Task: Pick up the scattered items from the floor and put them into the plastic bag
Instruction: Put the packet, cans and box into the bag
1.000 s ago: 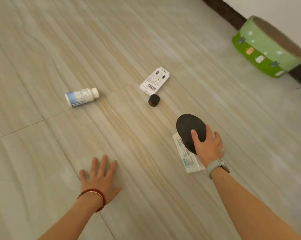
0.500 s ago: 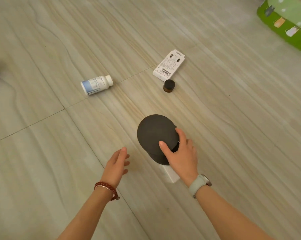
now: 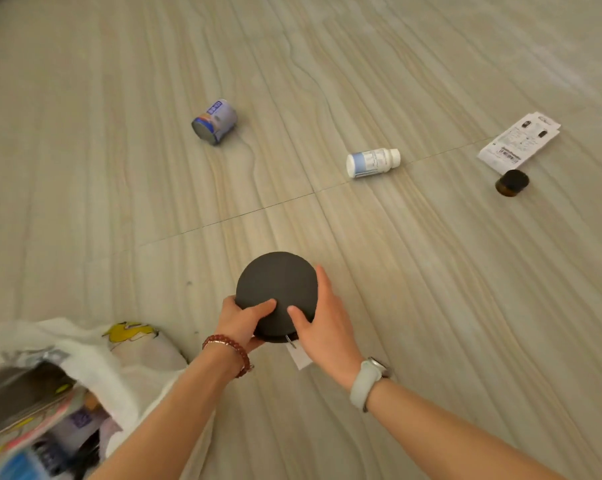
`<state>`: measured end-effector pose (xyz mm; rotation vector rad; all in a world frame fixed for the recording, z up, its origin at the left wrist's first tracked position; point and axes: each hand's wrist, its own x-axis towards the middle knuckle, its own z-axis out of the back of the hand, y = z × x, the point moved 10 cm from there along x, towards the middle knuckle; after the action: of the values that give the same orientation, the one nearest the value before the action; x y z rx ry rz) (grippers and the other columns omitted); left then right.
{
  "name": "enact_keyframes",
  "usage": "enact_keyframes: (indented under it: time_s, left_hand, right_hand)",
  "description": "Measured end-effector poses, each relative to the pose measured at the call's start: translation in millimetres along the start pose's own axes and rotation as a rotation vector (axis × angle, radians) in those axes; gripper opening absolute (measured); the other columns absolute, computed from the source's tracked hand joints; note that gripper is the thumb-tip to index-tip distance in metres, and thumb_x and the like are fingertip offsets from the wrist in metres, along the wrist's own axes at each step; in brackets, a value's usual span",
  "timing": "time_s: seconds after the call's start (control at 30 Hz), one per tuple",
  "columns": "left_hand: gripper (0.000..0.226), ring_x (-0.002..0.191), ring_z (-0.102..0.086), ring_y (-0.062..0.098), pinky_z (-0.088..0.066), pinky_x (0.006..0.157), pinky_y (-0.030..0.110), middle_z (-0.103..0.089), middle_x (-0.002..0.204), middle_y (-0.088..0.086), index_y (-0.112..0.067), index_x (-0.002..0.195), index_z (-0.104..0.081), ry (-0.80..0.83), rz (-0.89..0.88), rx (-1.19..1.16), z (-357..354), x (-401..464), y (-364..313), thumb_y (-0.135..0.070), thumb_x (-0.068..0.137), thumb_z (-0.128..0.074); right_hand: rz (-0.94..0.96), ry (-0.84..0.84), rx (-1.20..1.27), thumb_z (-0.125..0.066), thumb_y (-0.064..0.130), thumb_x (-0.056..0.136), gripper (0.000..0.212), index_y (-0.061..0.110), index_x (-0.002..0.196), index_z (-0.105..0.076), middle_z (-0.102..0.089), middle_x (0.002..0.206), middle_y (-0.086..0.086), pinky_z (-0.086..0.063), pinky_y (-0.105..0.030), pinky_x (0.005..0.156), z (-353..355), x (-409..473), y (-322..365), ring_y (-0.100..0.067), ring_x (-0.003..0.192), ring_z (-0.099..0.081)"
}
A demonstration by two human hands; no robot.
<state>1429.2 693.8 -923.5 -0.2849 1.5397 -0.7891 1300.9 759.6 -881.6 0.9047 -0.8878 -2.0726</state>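
Note:
A round black case is held above the floor at centre, gripped from both sides by my left hand and my right hand. A white paper tag hangs below it. The white plastic bag lies open at the lower left with several items inside. On the floor lie a tin can on its side, a white pill bottle, a white flat package and a small dark jar.
Pale wood-grain tile floor all around, with a grout line running across the middle. The scattered items sit beyond my hands, toward the far centre and far right.
The view swung left, bringing the bag and the can into sight. My right hand carried the black case leftward and my left hand rose from the floor to grip it too.

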Motion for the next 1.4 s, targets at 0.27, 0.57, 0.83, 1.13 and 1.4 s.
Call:
enact_keyframes:
  time_s: [0.27,0.57,0.83,1.13,1.4]
  left_hand:
    - [0.049,0.1,-0.051,0.029,-0.05,0.08,0.045,-0.051,0.116,0.011,-0.007,0.12,-0.043,-0.018,-0.069,-0.078,51.5,-9.9,-22.3,0.001,0.078,-0.066]
    - [0.037,0.095,-0.057,0.025,-0.053,0.07,0.041,-0.057,0.105,0.003,-0.017,0.107,-0.049,-0.006,-0.393,-0.124,165.9,-65.6,-137.4,0.004,0.079,-0.061]
    - [0.029,0.077,-0.059,0.024,-0.055,0.055,0.028,-0.062,0.094,0.011,-0.014,0.1,-0.056,-0.184,-0.217,-0.172,323.1,-90.2,-56.3,-0.002,0.073,-0.059]
    - [0.049,0.143,-0.002,0.031,-0.011,0.115,0.05,-0.006,0.156,0.006,-0.023,0.144,-0.016,-0.543,-0.382,1.456,312.4,-76.9,0.1,-0.032,0.097,-0.028]
    - [0.048,0.144,0.007,0.022,0.004,0.114,0.053,0.001,0.157,-0.006,-0.033,0.145,-0.009,-0.301,-0.294,1.524,285.5,-34.0,10.8,-0.039,0.097,-0.014]
  right_hand:
    - [0.025,0.084,0.179,-0.055,0.017,0.089,0.068,0.021,0.145,-0.016,-0.042,0.142,0.002,-0.037,-0.019,0.097,-28.9,-15.6,32.4,-0.013,0.126,-0.045]
    - [0.211,0.197,0.356,-0.054,0.017,0.09,0.055,0.013,0.14,-0.029,-0.056,0.127,-0.009,-0.056,-0.039,0.081,-59.5,-2.2,163.1,-0.017,0.08,-0.063]
    - [0.404,0.528,-0.092,-0.039,0.017,0.094,0.039,0.013,0.132,-0.043,-0.068,0.1,-0.008,-0.051,-0.034,0.083,-189.5,-43.0,223.1,-0.021,0.094,-0.063]
    - [0.628,0.309,-0.656,-0.035,0.016,0.094,0.041,0.015,0.135,-0.039,-0.046,0.137,-0.006,-0.028,-0.036,0.105,-186.7,-27.0,166.9,-0.023,0.128,-0.037]
    - [0.263,0.058,-1.03,-0.043,0.055,0.085,0.074,0.02,0.144,-0.014,-0.004,0.155,-0.009,-0.009,-0.059,0.111,-106.1,11.8,93.9,-0.031,0.143,-0.001]
